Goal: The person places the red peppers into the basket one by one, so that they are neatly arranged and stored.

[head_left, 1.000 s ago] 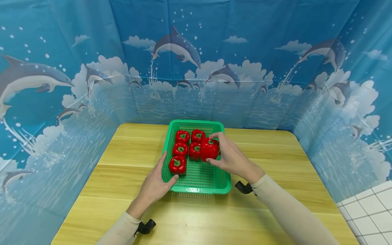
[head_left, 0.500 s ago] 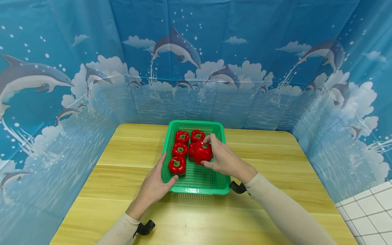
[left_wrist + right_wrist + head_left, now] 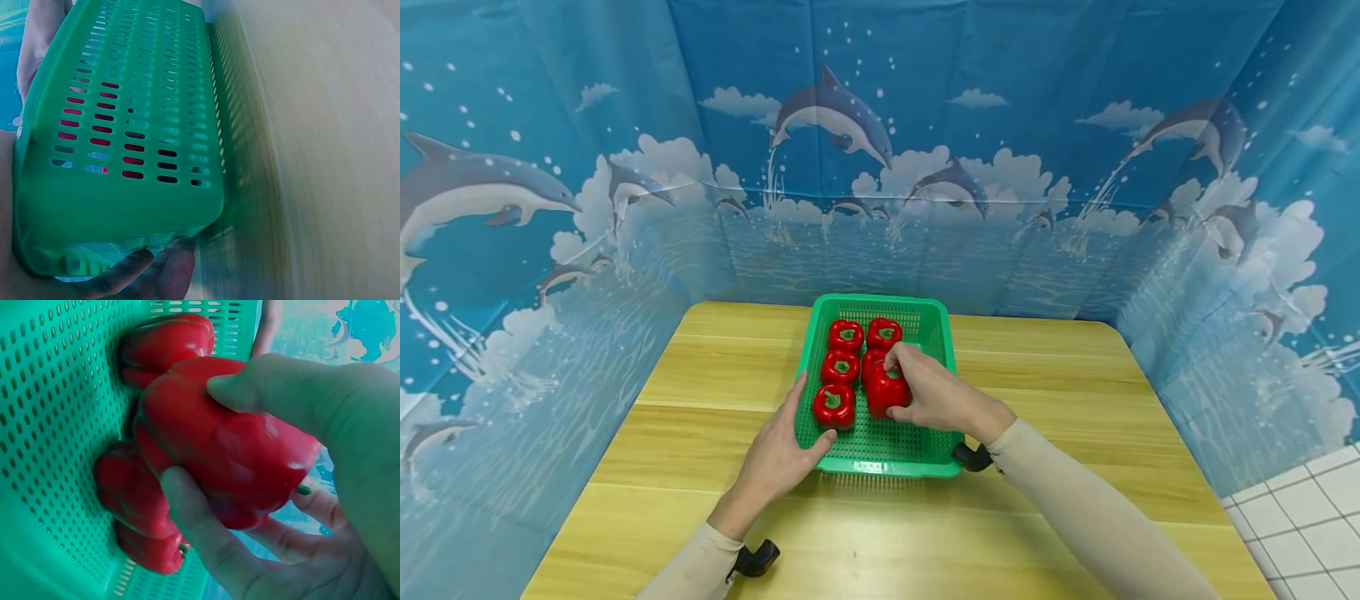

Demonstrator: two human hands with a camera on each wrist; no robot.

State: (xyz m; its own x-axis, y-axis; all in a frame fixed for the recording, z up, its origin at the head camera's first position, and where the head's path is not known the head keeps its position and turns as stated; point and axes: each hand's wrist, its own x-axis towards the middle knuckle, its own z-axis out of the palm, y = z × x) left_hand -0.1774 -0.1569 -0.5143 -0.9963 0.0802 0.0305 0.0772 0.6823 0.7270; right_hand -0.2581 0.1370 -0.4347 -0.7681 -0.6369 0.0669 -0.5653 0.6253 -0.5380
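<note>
A green slotted plastic basket (image 3: 934, 468) stands on the table with several red bell peppers in it. My left hand (image 3: 778, 454) holds its near left corner, thumb over the rim; in the left wrist view the fingers (image 3: 175, 275) lie along the outer wall. Inside the basket, my right hand (image 3: 943, 400) grips one bell pepper (image 3: 231, 444) between thumb and fingers. That pepper is beside the front left pepper (image 3: 834, 406) and partly covers the middle right pepper (image 3: 871, 360). Two peppers sit at the back, and another pepper (image 3: 840, 367) is middle left. Whether the held pepper touches the basket floor is unclear.
The basket stands on a wooden table (image 3: 715, 417), near its back edge. Blue curtains (image 3: 865, 250) with dolphins close off the back and sides. A black wrist-worn piece (image 3: 973, 457) on my right arm is close to the basket's near right corner.
My right hand has brought its bell pepper left, towards me and lower into the basket, from the right side to beside the front left pepper. The left hand has stayed at the corner.
</note>
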